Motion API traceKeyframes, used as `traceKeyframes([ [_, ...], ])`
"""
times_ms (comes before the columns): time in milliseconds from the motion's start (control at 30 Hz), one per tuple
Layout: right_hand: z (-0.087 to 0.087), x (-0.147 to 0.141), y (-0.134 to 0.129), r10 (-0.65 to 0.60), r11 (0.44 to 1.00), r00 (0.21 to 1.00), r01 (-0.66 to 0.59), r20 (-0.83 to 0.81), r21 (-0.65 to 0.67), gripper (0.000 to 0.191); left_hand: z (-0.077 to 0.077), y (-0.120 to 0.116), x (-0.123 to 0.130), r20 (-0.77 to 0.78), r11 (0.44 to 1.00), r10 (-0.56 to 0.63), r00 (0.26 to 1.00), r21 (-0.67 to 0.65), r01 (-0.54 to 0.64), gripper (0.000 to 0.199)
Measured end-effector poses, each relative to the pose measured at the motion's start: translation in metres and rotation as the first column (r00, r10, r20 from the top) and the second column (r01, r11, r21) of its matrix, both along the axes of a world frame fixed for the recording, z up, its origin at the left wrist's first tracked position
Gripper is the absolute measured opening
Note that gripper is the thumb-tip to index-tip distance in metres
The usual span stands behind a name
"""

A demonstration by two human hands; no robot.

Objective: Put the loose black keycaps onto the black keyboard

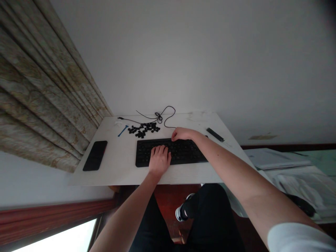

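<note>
A black keyboard (141, 154) lies on the white table, with its right part hidden behind my right forearm. My left hand (159, 159) rests on the keyboard left of its middle, palm down and fingers stretched out over the keys. At the keyboard's far edge is my right hand (183, 133), its fingers curled together in a pinch. Whatever is between those fingertips is too small to tell. Beyond the keyboard, a loose heap of black keycaps (143, 129) is spread on the tabletop. A thin blue tool (123, 131) lies left of the keycaps.
A coiled black cable (159, 117) runs along the wall side of the white table (118, 161). A black phone (95, 155) lies at the left. At the right is a dark narrow strip (215, 134). A patterned curtain (47, 77) hangs beside the table's left edge.
</note>
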State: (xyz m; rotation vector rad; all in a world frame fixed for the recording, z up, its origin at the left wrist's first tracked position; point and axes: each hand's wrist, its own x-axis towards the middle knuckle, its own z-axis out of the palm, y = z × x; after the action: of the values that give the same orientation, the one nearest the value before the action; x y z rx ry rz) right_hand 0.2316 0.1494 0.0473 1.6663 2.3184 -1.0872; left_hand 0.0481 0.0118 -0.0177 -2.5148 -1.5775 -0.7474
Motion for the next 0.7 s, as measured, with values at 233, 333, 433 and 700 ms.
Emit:
traceKeyframes([
  [233,-0.002,-0.002,0.009,-0.004,1.0,0.998,0.005,0.058,-0.01,0.031,0.0,0.0,0.0,0.002,1.0,-0.001,1.0,0.002,0.001,0.029],
  [333,-0.004,-0.001,0.014,0.0,0.999,0.998,0.002,0.069,-0.042,0.034,0.001,0.0,0.0,-0.001,1.0,-0.001,1.0,-0.003,0.001,0.028],
  [433,-0.005,-0.001,0.017,0.004,0.998,0.998,0.0,0.068,-0.065,0.036,0.0,0.0,0.0,-0.004,1.0,-0.003,1.0,-0.009,0.003,0.028],
  [700,-0.009,0.007,0.008,0.029,0.999,0.998,-0.03,-0.049,-0.018,0.027,0.0,0.001,0.0,-0.003,1.0,0.001,1.0,-0.018,-0.001,0.028],
])
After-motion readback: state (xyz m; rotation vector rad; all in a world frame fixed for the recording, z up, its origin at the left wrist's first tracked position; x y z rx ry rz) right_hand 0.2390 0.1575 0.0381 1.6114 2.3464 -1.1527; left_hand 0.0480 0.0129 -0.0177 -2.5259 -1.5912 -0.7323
